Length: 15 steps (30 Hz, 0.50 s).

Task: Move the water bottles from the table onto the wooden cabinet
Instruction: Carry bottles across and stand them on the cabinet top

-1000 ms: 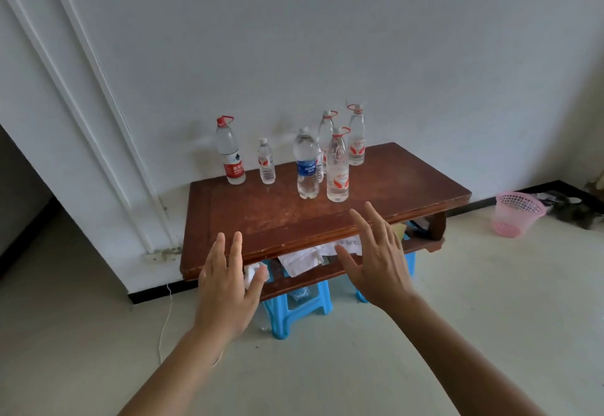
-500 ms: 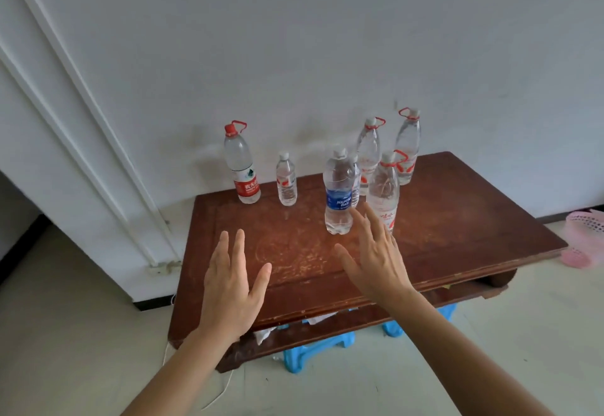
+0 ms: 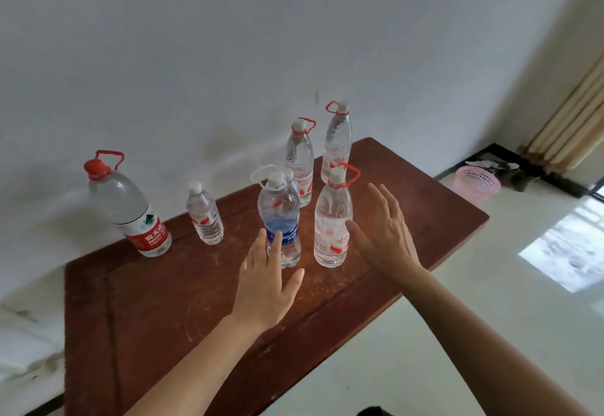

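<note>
Left hand (image 3: 264, 285) and right hand (image 3: 385, 236) had fingers spread wide, holding nothing, beside the blue-label bottle (image 3: 281, 219) and red-label bottle (image 3: 331, 223); contact unclear. Both stood upright on the tabletop (image 3: 163, 301). Risk: tight cluster, so a sloppy grab could've toppled the rear bottles (image 3: 336, 141).

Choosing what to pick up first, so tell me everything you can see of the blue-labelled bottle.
The blue-labelled bottle is clear plastic with a white cap, a white carry loop and a blue band with white lettering round its lower half. It stands upright on the wooden table, just left of a red-looped bottle. Fingertips of the open left hand overlap its lower part in view; contact cannot be told.
</note>
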Available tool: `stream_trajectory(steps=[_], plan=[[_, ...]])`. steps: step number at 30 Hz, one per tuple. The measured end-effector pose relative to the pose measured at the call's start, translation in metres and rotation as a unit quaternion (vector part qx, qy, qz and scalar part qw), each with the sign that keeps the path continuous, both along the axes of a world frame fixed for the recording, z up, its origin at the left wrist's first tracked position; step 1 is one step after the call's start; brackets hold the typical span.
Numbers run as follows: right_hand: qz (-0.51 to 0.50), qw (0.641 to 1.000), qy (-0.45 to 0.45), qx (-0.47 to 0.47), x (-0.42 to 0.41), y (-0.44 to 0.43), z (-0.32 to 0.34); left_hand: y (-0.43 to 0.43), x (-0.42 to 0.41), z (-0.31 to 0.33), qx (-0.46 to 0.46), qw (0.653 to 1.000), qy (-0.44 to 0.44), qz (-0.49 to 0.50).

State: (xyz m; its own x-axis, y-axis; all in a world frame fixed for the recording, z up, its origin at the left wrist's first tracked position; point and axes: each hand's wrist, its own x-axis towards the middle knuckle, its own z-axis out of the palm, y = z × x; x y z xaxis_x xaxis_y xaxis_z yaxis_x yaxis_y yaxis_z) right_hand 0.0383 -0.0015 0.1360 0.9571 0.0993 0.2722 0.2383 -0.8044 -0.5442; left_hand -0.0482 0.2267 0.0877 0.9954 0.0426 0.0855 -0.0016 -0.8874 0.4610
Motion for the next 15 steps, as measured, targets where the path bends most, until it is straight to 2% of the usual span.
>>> stream_trajectory(steps=[3, 5, 8, 12, 15], plan=[[0.020, 1.000, -0.012, 0.019, 0.028, 0.001, 0.000, -0.007, 0.018, -0.012, 0.014, 0.999, 0.006, -0.030], [0.061, 0.997, -0.039, -0.004, 0.056, 0.006, -0.002, -0.014, 0.033, -0.020, 0.026, 0.999, 0.018, -0.037], [0.160, 0.983, -0.063, -0.062, 0.099, 0.015, -0.006, -0.028, 0.047, -0.030, 0.034, 0.998, 0.044, -0.032], [0.302, 0.947, -0.080, -0.074, 0.155, 0.000, -0.008, -0.060, 0.080, -0.041, -0.013, 0.993, 0.114, 0.019], [0.292, 0.952, -0.084, -0.036, 0.188, -0.038, -0.010, -0.087, 0.109, -0.048, -0.040, 0.984, 0.169, 0.049]])
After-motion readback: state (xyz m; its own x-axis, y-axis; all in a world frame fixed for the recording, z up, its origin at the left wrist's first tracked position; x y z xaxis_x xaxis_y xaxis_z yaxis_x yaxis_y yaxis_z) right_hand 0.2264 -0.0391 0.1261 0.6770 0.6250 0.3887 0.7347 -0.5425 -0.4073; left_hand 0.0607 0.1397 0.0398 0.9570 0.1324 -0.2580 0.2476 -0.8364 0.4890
